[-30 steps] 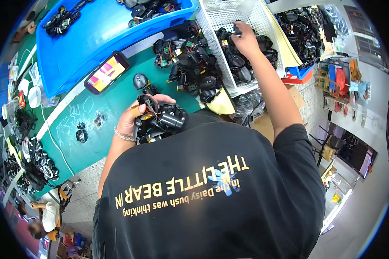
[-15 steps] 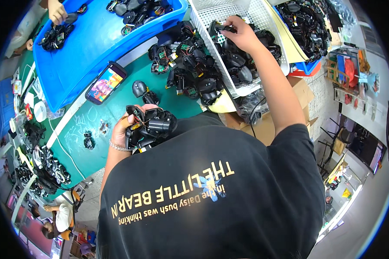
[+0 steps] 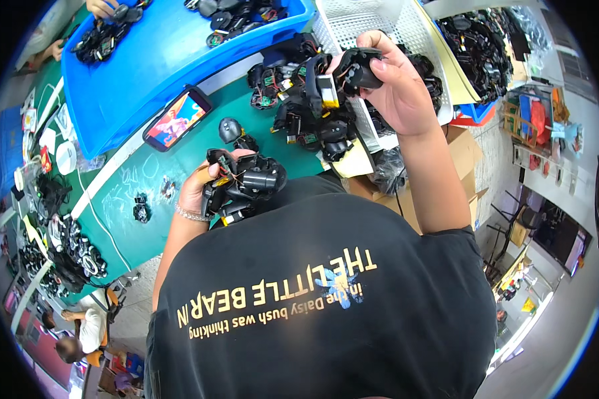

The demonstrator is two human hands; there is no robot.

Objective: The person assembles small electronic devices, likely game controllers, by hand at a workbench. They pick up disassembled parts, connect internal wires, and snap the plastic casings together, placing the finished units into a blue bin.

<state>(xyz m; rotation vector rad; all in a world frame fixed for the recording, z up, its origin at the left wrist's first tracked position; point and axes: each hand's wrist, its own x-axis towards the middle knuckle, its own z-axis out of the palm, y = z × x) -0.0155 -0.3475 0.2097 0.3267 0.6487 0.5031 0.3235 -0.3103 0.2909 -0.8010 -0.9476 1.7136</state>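
Note:
My left hand, with a bracelet at the wrist, is closed around a bundle of black plastic device housings close to my chest. Wires and yellow pieces show among them. My right hand grips another black housing above the near side of a white perforated basket. A silver and yellow battery-like piece shows beside that housing; whether it is attached I cannot tell. Left of the basket, a heap of similar black assemblies with green circuit boards lies on the green table.
A phone with a lit screen leans by a large blue tray holding more black parts. Another person's hand is at the tray's far left. One housing stands beyond my left hand. Cardboard boxes sit at the right.
My right hand has come up out of the white basket toward me, now with a black housing in its fingers. My left hand keeps its bundle in nearly the same place.

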